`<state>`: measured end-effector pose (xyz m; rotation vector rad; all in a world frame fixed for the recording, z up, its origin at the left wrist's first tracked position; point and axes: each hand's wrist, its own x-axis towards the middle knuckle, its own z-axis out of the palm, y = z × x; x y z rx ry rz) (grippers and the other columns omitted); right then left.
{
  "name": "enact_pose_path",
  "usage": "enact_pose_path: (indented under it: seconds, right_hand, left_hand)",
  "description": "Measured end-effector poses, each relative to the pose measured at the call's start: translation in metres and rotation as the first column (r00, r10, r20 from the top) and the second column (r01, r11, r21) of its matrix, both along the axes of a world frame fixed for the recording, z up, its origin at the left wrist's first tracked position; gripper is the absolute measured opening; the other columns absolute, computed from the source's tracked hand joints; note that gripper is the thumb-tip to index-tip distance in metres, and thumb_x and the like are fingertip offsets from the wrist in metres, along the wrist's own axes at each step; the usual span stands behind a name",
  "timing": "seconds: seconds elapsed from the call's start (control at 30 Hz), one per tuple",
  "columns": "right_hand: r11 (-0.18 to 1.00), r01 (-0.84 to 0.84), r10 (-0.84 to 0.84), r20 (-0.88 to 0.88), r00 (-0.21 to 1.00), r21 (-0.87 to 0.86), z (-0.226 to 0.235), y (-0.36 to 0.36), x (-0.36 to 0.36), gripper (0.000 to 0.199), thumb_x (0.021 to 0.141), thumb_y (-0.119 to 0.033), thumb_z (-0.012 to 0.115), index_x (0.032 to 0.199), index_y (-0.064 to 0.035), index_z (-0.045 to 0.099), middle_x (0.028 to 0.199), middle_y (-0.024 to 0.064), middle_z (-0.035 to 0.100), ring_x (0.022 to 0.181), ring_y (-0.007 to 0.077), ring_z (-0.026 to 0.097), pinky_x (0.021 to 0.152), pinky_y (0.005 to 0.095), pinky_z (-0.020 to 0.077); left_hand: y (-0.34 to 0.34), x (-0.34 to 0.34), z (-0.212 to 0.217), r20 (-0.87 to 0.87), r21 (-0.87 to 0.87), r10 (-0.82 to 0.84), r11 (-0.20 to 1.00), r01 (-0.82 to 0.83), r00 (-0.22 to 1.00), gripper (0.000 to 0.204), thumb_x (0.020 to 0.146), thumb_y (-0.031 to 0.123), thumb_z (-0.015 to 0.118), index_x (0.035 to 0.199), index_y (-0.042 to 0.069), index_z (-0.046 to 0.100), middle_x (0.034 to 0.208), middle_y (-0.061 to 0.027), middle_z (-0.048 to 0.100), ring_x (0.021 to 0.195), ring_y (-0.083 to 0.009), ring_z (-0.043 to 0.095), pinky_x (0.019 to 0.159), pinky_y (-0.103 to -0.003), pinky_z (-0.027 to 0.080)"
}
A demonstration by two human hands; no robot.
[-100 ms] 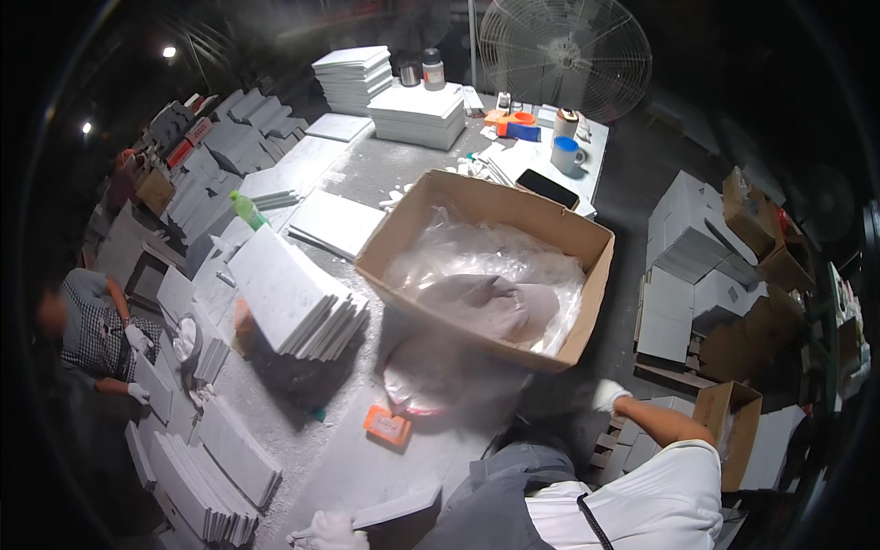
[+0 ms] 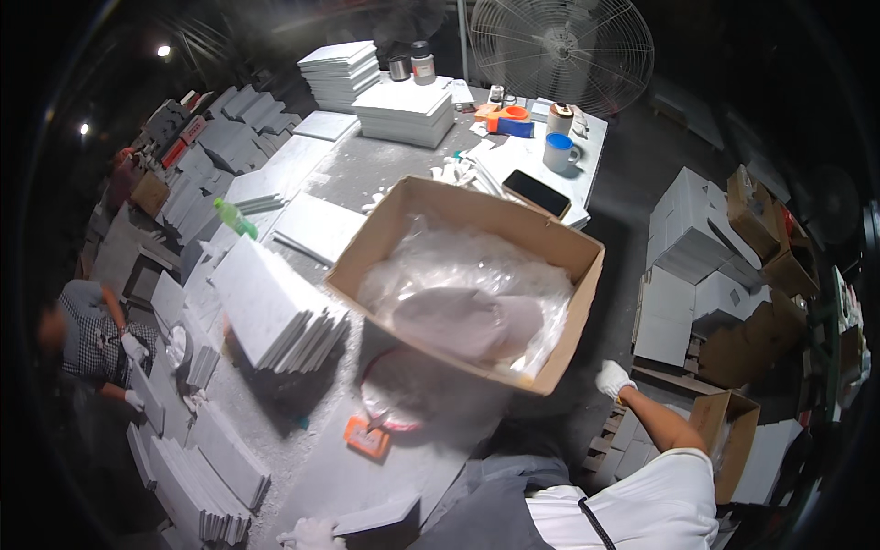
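Observation:
My left hand (image 2: 312, 533), in a white glove, is at the lower edge of the picture. It grips the left end of a white stone tile (image 2: 380, 515) that is tilted up at the near edge of the table; its fingertips are partly cut off. My right hand (image 2: 614, 379), also gloved, hangs out to the right of the table with nothing in it, its fingers loosely apart. A cardboard box (image 2: 559, 365) with clear plastic film (image 2: 440, 252) and a greyish cloth cap-like thing (image 2: 449, 321) stands in front of me. Near it lies an orange block (image 2: 367, 437).
Leaning tiles (image 2: 275, 307) and a tile stack (image 2: 403, 115) stand on the table (image 2: 325, 188). At the back are a phone (image 2: 536, 192), a mug (image 2: 559, 154) and a large fan (image 2: 561, 46). A co-worker (image 2: 105, 335) handles tiles at left. White cartons (image 2: 674, 220) stand at right.
The view has swung slightly, so the box and table items sit farther left. My right hand has risen a little and shows more sharply. The left keeps its hold on the tile.

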<state>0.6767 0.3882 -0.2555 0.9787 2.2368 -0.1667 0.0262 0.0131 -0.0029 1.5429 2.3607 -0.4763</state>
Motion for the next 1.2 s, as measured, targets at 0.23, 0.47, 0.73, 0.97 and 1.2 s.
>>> enact_pose_path:
  seconds: [0.23,0.47,0.73,0.97,1.2]
  right_hand:
    - [0.356,0.655,-0.867,-0.498,-0.036,-0.666,0.047,0.064,0.035,0.036,0.101,-0.032,0.060,0.080,-0.0027,0.064,0.070,0.0101,0.066,0.061,0.0193,0.062,0.057,0.0347,0.0503]
    - [-0.058,0.546,-0.948,-0.126,-0.294,-0.836,0.018,0.016,0.043,0.036,0.102,-0.025,0.053,0.070,-0.0094,0.050,0.062,0.0032,0.052,0.052,0.0131,0.048,0.049,0.0321,0.0410]
    - [-0.179,0.430,-0.864,-0.068,-0.499,-0.885,0.002,-0.005,0.048,0.037,0.104,-0.025,0.054,0.070,-0.0143,0.045,0.060,-0.0011,0.045,0.049,0.0104,0.039,0.046,0.0301,0.0328]
    - [0.031,0.607,-0.886,-0.303,-0.352,-0.794,-0.031,0.026,0.056,0.029,0.105,-0.032,0.055,0.098,-0.0057,0.066,0.078,0.0075,0.065,0.064,0.0187,0.059,0.061,0.0344,0.0477]
    - [-0.291,-0.046,-0.630,0.228,-0.742,-0.956,-0.061,0.036,0.029,0.038,0.105,-0.023,0.050,0.128,0.0021,0.067,0.117,0.0096,0.073,0.108,0.0279,0.067,0.099,0.0404,0.0502]
  left_hand:
    - [0.019,0.020,0.019,0.004,0.018,0.065,0.998,-0.066,0.998,0.044,0.081,0.014,0.068,0.124,0.019,0.074,0.127,-0.0151,0.069,0.124,-0.0368,0.058,0.114,-0.048,0.042]
    - [0.035,0.033,0.028,-0.055,-0.101,0.207,0.972,-0.212,0.977,0.044,0.085,0.018,0.070,0.129,0.022,0.072,0.137,-0.0122,0.066,0.136,-0.0354,0.052,0.123,-0.046,0.034]
    - [0.032,0.006,0.002,-0.048,0.134,-0.074,0.988,0.079,0.996,0.042,0.057,0.007,0.082,0.094,0.025,0.075,0.094,-0.0031,0.070,0.103,-0.0312,0.062,0.090,-0.051,0.051]
    - [0.090,0.032,0.000,-0.062,0.100,-0.243,0.963,0.249,0.968,0.034,0.080,0.009,0.066,0.111,0.019,0.074,0.113,-0.0115,0.070,0.113,-0.0360,0.062,0.097,-0.049,0.050]
    - [0.144,0.060,0.023,-0.022,0.259,-0.346,0.904,0.340,0.938,0.040,0.063,0.009,0.073,0.102,0.013,0.067,0.097,-0.0064,0.067,0.095,-0.0315,0.065,0.079,-0.044,0.054]
